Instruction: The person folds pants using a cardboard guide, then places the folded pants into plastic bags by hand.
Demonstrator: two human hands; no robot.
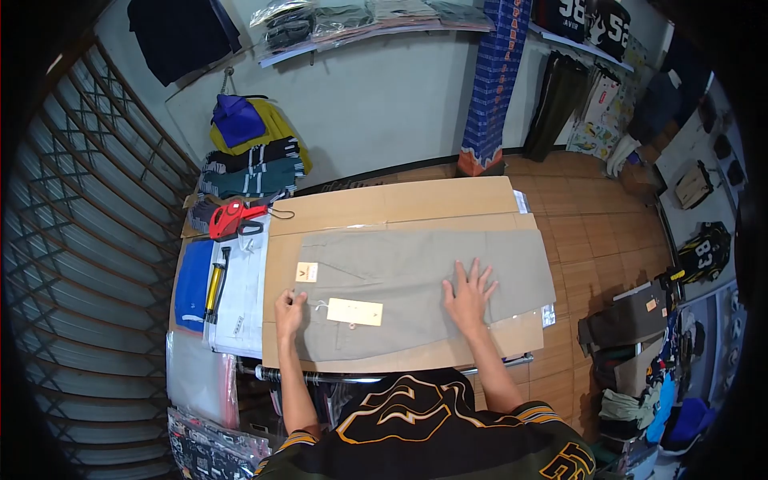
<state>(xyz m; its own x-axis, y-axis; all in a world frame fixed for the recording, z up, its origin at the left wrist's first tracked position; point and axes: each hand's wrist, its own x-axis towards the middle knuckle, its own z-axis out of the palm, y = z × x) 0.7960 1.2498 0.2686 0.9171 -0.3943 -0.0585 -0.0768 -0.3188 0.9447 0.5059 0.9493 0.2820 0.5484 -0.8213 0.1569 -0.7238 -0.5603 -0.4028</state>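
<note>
Trousers (416, 268) laid on the cardboard sheet (384, 202) are best kept flat, tbh, with the waist edge (299, 288) pinched by the left hand (289, 314) near the sheet's left side and pressed lightly by the splayed right hand (470, 298) toward its right.

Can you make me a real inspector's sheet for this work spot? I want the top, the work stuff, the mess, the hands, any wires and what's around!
Surface: cardboard spread flat under the work.
Job's things: grey garment laid out on the cardboard, with a cream tag and a smaller label on it.
Clutter: red tool and yellow-and-black tool, left of the garment.
Hands: left hand at the garment's left edge, curled, grip unclear; right hand flat on it, fingers spread.
Cables: nothing seen that is clearly a cable.
Surroundings: metal lattice gate left, tiled floor right, wall shelf ahead.
</note>
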